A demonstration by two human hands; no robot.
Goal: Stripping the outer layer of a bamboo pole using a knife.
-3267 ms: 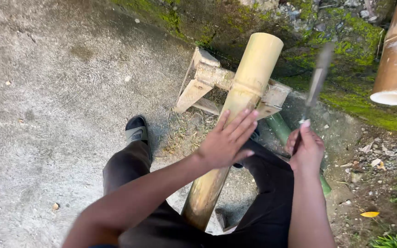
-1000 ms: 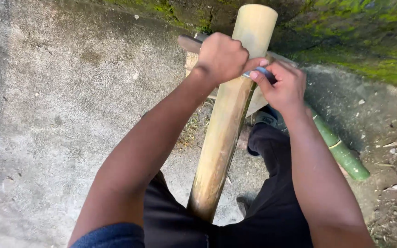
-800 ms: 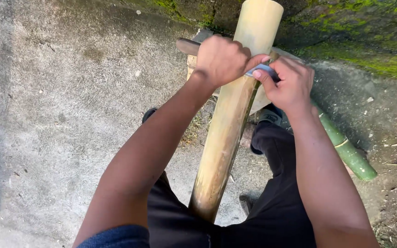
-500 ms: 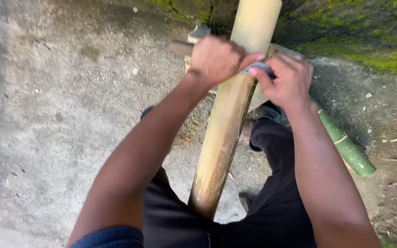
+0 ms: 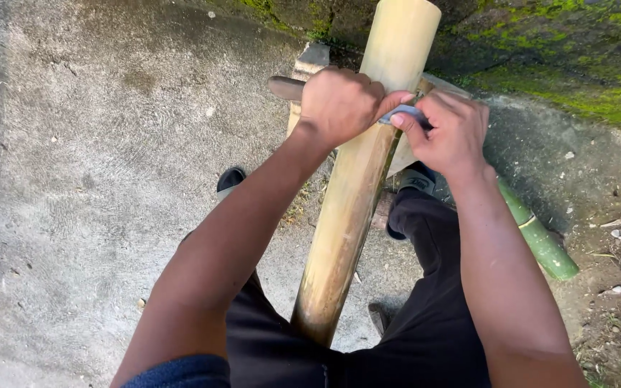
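Head view: the left hand (image 5: 343,104) is a closed fist, fingers clamped on a dark handle (image 5: 287,88) that juts out toward 9 o'clock. The right hand (image 5: 447,133) pinches the far end of the same blade (image 5: 402,113), fingers together on the metal. The blade lies across a pale bamboo pole (image 5: 364,179), both hands at about 12 o'clock in the frame.

Judged step: a two-handed scraping or shaving pass along the pole's skin. A further pass would call for even pressure from both hands and the edge kept square across the pole.

Pole leans from a wooden stand (image 5: 310,61) at 12 o'clock down between the person's knees at 6. Green bamboo (image 5: 540,241) lies on the ground at 3 o'clock. Surface is rough concrete floor (image 5: 73,179), with a mossy bank (image 5: 576,79) at 1 to 2 o'clock; outdoors, daylight.
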